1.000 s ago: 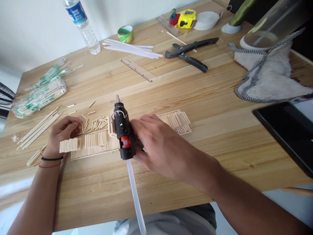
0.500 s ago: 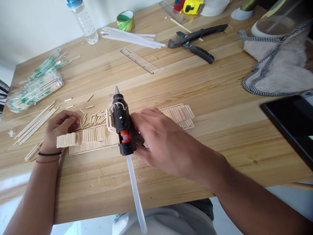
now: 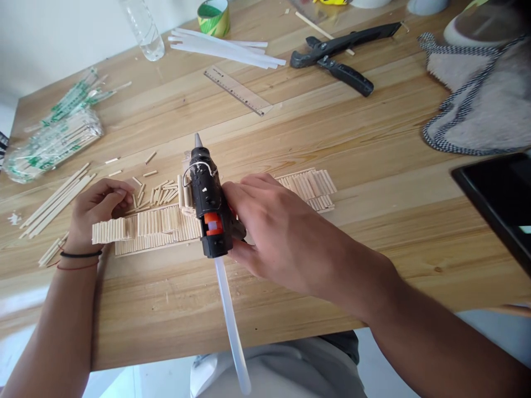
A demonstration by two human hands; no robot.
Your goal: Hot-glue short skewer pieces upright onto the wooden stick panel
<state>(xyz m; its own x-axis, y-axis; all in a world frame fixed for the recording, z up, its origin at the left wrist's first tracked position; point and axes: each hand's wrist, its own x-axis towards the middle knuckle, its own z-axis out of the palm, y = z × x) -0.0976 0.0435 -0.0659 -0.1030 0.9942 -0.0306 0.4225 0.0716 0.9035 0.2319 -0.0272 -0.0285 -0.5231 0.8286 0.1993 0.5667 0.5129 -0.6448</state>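
My right hand (image 3: 274, 221) is wrapped round the handle of a black hot glue gun (image 3: 207, 190). A long translucent glue stick (image 3: 231, 326) sticks out of its back end, and its nozzle points away from me. Beneath the gun lies a long panel of short wooden stick pieces (image 3: 155, 224), its middle hidden by the gun and my hand. My left hand (image 3: 102, 202) rests behind the panel's left end, thumb and fingers pinched together; whatever they may hold is hidden. Loose cut stick pieces (image 3: 166, 192) lie just right of those fingers.
Long wooden sticks (image 3: 58, 199) and plastic-wrapped sticks (image 3: 62, 138) lie left. Farther back are a ruler (image 3: 237, 90), spare glue sticks (image 3: 226, 48), a tape roll (image 3: 213, 17), a bottle (image 3: 143, 30) and a black cutter (image 3: 338, 52). A cloth (image 3: 481, 99) and phone (image 3: 498, 193) lie right.
The view has shifted slightly, so the items at the back sit higher in the picture. My right hand still grips the glue gun, and my left hand stays pinched by the panel.
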